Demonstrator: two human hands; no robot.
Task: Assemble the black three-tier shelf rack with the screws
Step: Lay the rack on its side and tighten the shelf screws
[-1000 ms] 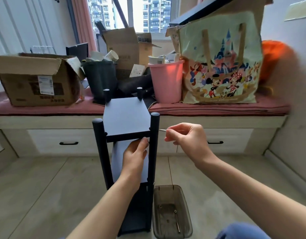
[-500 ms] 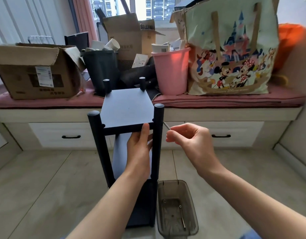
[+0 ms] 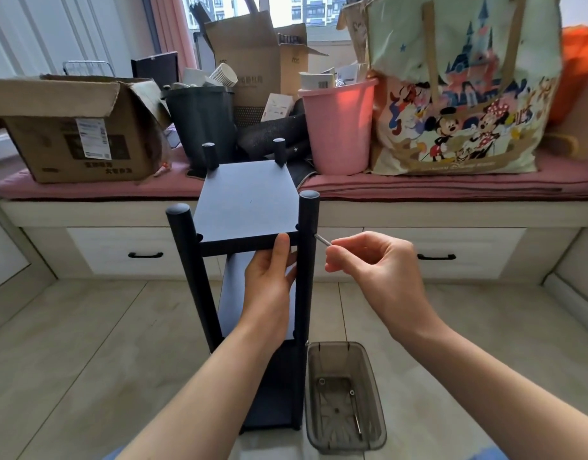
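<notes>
Under the front edge of the top shelf (image 3: 244,200) of the black rack (image 3: 249,260), the left hand (image 3: 269,277) presses with straight fingers to hold it up. At the front right pole (image 3: 307,247), the screw (image 3: 323,241) lies sideways, its tip touching the pole's right side. Right next to it, the right hand (image 3: 375,263) pinches the screw's other end, and nothing blocks the way; the clear tray (image 3: 345,396) sits on the floor by the rack's foot.

stood along the pink window-seat cushion (image 3: 451,189): open cardboard box (image 3: 76,127), dark bin (image 3: 203,121) beside it, pink bucket (image 3: 339,127), cartoon tote bag (image 3: 461,94). sat on the tiled floor (image 3: 86,343) below: clear plastic tray (image 3: 345,396).
</notes>
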